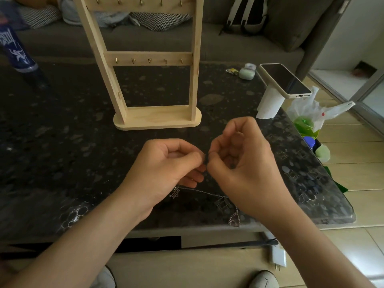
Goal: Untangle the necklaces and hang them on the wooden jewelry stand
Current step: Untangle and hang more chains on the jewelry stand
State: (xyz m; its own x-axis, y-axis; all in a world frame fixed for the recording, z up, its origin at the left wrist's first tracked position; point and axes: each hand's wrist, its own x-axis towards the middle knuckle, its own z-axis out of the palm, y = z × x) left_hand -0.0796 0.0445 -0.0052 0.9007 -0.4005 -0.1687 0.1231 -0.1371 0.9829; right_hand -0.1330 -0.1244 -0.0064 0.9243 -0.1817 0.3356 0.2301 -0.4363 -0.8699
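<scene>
— Forearms reach in; left hand [166,163] and right hand [243,163] each pinch the necklaces [203,192], chains trailing by the tabletop's [62,142] near edge. Wooden jewelry stand [158,119] beyond, visible hooks bare.
— Risk?
— Pulling apart could tighten any knot or snap a thin chain.

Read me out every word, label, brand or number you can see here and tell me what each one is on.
Nothing can be read for certain.
White lettering on the blue container: too blurred and stylised to read.
Pendants on the necklaces: openwork shapes, too small to read as letters.
The phone: screen dark, no text.
</scene>
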